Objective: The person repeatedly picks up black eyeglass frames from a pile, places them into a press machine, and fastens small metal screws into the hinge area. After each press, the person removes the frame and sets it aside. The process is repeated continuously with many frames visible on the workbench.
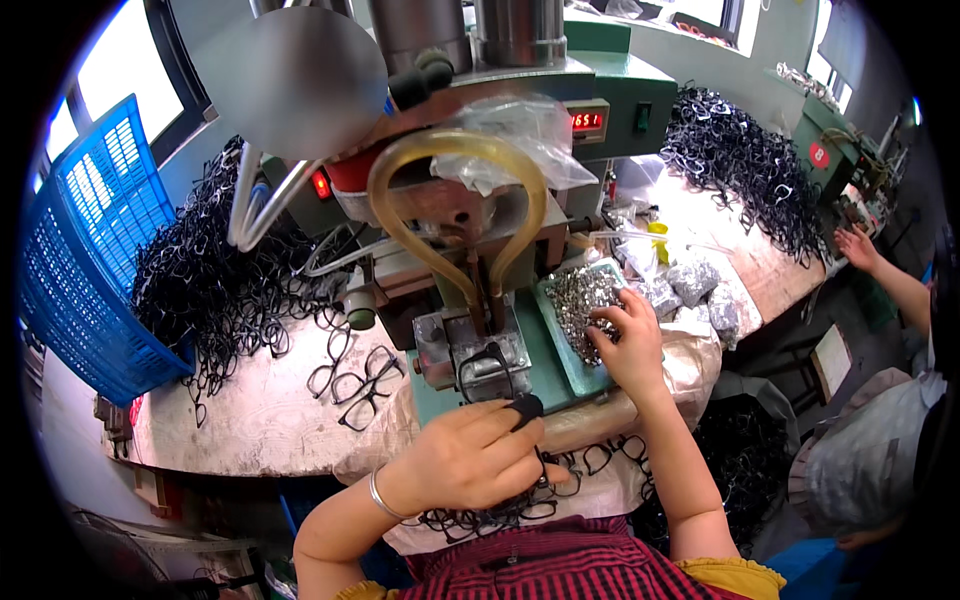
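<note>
My left hand (pixel 470 455) grips a black eyeglass frame (pixel 497 366) by its near edge, with the frame lying in the metal fixture (pixel 440 345) of a green press machine (pixel 600 95). My right hand (pixel 628 335) rests fingers-down in a green tray (pixel 575 365) filled with small silvery metal parts (pixel 578 298), its fingertips pinching among them. A pile of black frames (pixel 520 505) lies on my lap just under the left hand. A yellowish hose (pixel 400 160) loops over the fixture.
Heaps of black frames (pixel 215 280) cover the bench to the left beside a blue plastic crate (pixel 95 250). A few loose frames (pixel 355 385) lie near the machine. Another heap (pixel 740 160) sits far right, where another person's hand (pixel 858 248) works. Foil-wrapped packets (pixel 692 282) lie behind the tray.
</note>
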A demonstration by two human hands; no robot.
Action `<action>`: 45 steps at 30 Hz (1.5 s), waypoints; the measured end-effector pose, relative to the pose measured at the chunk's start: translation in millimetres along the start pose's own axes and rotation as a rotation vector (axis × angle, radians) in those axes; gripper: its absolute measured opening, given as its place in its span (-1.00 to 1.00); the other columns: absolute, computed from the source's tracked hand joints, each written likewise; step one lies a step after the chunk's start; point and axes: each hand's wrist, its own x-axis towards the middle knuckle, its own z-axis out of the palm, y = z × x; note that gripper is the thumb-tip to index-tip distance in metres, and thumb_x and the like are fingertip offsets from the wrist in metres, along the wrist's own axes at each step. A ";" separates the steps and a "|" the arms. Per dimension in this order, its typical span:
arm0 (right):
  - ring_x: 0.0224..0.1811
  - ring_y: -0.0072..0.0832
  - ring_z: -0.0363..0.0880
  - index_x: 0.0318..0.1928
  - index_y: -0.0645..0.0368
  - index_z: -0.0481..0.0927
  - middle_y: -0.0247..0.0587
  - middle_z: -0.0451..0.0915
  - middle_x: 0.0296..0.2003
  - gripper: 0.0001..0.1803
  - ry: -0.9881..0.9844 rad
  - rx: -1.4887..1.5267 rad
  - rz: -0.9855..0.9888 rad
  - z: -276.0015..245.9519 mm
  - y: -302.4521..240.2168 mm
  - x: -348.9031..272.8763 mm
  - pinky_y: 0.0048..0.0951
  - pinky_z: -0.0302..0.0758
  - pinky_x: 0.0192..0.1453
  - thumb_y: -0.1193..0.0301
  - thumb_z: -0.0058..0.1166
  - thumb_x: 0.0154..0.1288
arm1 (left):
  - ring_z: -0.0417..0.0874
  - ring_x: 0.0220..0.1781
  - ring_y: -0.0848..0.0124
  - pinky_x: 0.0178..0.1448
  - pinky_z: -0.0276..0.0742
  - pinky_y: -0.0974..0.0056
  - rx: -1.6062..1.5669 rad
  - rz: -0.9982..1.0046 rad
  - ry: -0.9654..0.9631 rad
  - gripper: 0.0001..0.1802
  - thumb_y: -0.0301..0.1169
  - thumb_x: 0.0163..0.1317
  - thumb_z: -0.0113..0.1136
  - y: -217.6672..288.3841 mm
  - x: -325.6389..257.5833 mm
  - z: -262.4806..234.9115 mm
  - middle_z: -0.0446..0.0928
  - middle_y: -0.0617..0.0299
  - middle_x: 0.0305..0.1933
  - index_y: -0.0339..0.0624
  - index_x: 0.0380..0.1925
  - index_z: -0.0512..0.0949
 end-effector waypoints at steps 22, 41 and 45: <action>0.05 -0.10 0.57 -0.16 0.31 0.63 -0.01 0.63 -0.08 -0.86 0.075 0.257 -0.031 24.1 -32.1 17.7 -0.24 0.47 0.19 0.52 0.16 0.30 | 0.68 -0.11 0.09 0.11 0.57 0.00 -1.373 -0.027 0.541 -0.86 -0.45 0.31 0.19 40.3 30.6 -20.4 0.60 -0.06 -0.02 -0.23 -0.16 0.57; -0.21 -0.27 0.65 -0.32 0.23 0.71 -0.16 0.69 -0.32 -0.85 0.156 0.365 0.112 -25.0 -21.8 -33.8 -0.28 0.51 0.06 0.66 0.27 0.05 | 0.64 -0.18 0.47 -0.06 0.58 0.35 -0.855 -1.313 0.344 -0.88 -0.57 0.27 0.29 -11.1 -107.4 -41.4 0.67 0.26 -0.23 -0.29 -0.19 0.68; -0.20 -0.24 0.66 -0.31 0.23 0.71 -0.15 0.69 -0.31 -0.83 0.018 0.579 -0.139 -33.6 -95.6 13.3 -0.29 0.54 -0.02 0.66 0.29 0.01 | 0.52 -0.08 0.10 0.02 0.48 0.07 0.377 -1.069 -0.050 -0.81 -0.59 -0.10 0.39 -54.3 -178.1 -71.9 0.56 0.13 -0.25 -0.19 -0.39 0.69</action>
